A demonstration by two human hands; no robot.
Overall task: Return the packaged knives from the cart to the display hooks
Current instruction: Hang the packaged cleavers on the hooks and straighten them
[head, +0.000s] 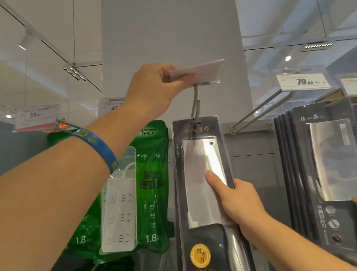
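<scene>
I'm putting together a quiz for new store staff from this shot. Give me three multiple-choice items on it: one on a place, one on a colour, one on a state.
1. Where do the power strip packs hang, relative to the packaged knife held by the right hand?
A. To its left
B. To its right
C. Above it

2. What colour is the wristband on the left arm?
A. Red
B. Blue
C. White

3. What is the left hand doing?
A. Hanging idle
B. Gripping the price tag holder above the hook
C. Holding a second knife

Answers:
1. A: the green packs hang left of the knife.
2. B: the band is blue with yellow print.
3. B: its fingers curl round the holder.
</scene>
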